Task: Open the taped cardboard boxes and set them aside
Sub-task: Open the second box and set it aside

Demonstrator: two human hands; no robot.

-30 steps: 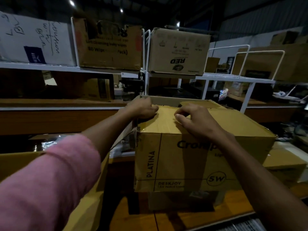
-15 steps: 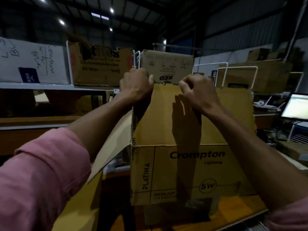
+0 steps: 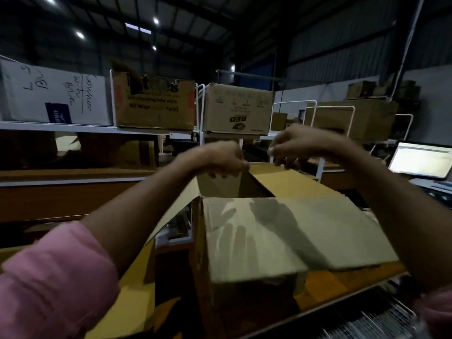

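The cardboard box (image 3: pixel 281 241) lies below both hands; left hand (image 3: pixel 220 159) grips the far flap (image 3: pixel 291 181), right hand (image 3: pixel 297 145) pinching beside it.

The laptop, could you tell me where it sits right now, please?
In the head view the laptop sits open at the far right edge, just beyond the right hand and right of the cardboard box.

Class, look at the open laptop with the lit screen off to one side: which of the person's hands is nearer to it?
Right. The right hand is at the far flap of the cardboard box, on the laptop side. The left hand is farther across the box, away from it.
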